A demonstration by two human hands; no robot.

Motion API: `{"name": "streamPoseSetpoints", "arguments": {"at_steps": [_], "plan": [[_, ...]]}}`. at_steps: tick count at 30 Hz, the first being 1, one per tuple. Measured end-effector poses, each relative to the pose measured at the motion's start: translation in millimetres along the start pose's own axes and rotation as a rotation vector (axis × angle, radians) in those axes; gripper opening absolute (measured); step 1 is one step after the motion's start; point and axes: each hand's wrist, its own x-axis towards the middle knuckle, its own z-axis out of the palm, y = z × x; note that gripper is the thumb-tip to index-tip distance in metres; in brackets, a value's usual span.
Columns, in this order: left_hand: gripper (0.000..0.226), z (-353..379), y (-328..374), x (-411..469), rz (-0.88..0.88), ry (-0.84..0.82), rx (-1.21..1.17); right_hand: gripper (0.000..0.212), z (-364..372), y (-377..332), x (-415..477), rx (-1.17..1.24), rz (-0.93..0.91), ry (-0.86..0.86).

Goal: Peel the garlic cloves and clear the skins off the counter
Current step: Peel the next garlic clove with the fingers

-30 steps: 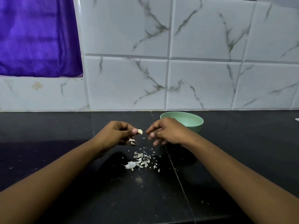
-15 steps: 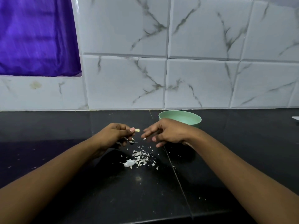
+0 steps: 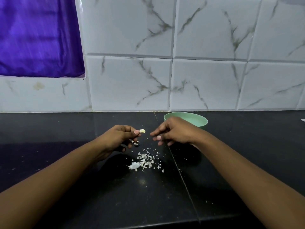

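Since half a second ago the right hand [image 3: 175, 133] has drawn back a little from the garlic clove [image 3: 142, 131], so a clear gap now lies between its fingertips and the clove, while the left hand [image 3: 118, 138] sits much where it was. That left hand pinches the pale, peeled-looking clove between thumb and forefinger at its tip, held up off the black counter [image 3: 231, 162], with its other fingers curled under. A couple of pale skin scraps [image 3: 136, 143] show just below those lower fingers; whether they are held or loose I cannot tell. The right hand hovers palm down with fingers loosely curled, thumb and forefinger tips close together, and I cannot tell whether they pinch a bit of skin. A tiny fleck [image 3: 147, 139] shows between the two hands. Below both hands, nearer the person, a small heap of garlic skins [image 3: 146, 160] lies scattered on the counter, with one larger white piece [image 3: 134, 165] on the left hand's side. Beyond the right hand stands a green bowl [image 3: 200, 120], partly hidden by the knuckles. Behind it rises a marbled tile wall [image 3: 132, 80], and a purple cloth [image 3: 36, 38] hangs far above the left hand.
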Motion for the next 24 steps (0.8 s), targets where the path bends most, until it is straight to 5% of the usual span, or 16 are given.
{"name": "streamPoseSetpoints", "arguments": {"at_steps": [3, 7, 10, 12, 15, 19, 22, 24], "plan": [[0.016, 0, 0, 0, 0.0, -0.006, 0.002, 0.006, -1, -11, -6, 0.066, -0.055, 0.123], [0.016, 1, 1, -1, -0.002, -0.005, 0.0, 0.04, 1, -14, -5, -0.095, -0.116, 0.379], [0.016, 2, 1, -2, -0.004, -0.009, 0.003, 0.012, 1, -12, -5, -0.012, -0.051, 0.116], [0.016, 2, 1, -2, -0.007, -0.011, 0.002, 0.027, -4, -6, -6, -0.044, -0.024, -0.094], [0.017, 2, 1, -2, -0.013, -0.013, -0.003, 0.041, -8, -4, -7, -0.06, -0.081, -0.162], [0.017, 3, 1, -3, -0.016, -0.024, -0.014, 0.009, -7, -11, -10, 0.103, -0.134, 0.117], [0.016, 4, 2, -3, -0.01, -0.018, -0.04, 0.031, -2, -13, -8, -0.008, -0.182, 0.344], [0.013, 4, 3, -4, -0.008, -0.014, -0.047, 0.027, 0, -12, -5, -0.003, -0.156, 0.314]]}}
